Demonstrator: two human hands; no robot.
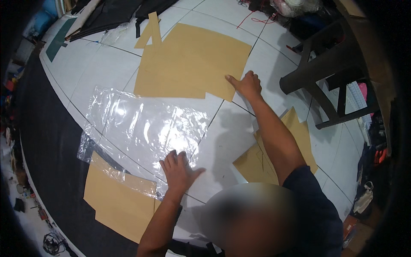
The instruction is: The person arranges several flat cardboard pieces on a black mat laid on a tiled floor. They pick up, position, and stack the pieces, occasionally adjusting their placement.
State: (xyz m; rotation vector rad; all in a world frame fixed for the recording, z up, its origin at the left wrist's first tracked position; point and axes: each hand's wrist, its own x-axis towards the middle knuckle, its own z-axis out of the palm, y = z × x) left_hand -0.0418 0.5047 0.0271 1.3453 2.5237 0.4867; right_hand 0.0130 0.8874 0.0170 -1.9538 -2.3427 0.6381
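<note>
My right hand is at the near right edge of a large tan card sheet, its thumb over the sheet's top and its other fingers curled at the edge. That sheet has a small notch cut in its near edge. My left hand has its fingers spread on the near edge of a shiny clear plastic sheet. The plastic lies wrinkled on the tiles and partly covers another tan card piece beside my left forearm. More tan card pieces lie under my right forearm, partly hidden by it.
Narrow tan card strips lie at the far edge of the large sheet. A dark plastic stool stands on the right. Black sheets are piled at the far left, near a dark green piece. A black strip borders the white tiles.
</note>
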